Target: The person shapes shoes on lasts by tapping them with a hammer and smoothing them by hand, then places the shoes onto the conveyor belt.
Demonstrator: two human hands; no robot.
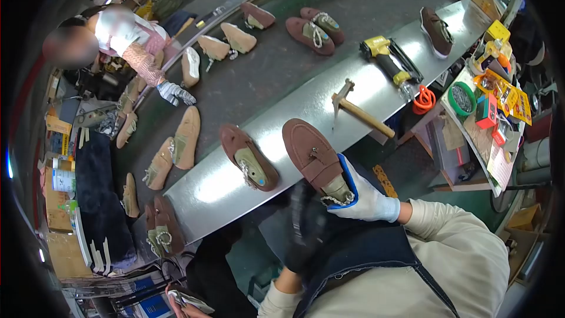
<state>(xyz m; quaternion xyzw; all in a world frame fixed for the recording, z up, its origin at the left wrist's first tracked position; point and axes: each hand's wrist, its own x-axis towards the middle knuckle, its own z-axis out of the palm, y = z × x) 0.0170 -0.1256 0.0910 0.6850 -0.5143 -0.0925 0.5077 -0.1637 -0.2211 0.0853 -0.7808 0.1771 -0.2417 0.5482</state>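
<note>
My right hand (368, 197), in a white glove with a blue palm, grips a brown tasselled loafer (312, 153) by its heel end, with the toe pointing up and away. My left hand (303, 238), in a black glove, is just below the loafer; motion blur hides its fingers and whatever they may hold. Left of the held loafer, a second brown shoe (250, 158) lies on the metal bench edge (206, 194). Beyond the held loafer, a wooden-handled hammer (365, 115) rests on the metal, with a yellow-and-black nail gun (391, 62) farther up.
A co-worker's gloved hand (175, 93) reaches over the dark belt (247, 94) from the far side. Tan shoes (187, 135) and maroon shoes (311, 34) lie along it. At right, a side table holds a green bowl of nails (461, 98) near an orange coiled hose (424, 100).
</note>
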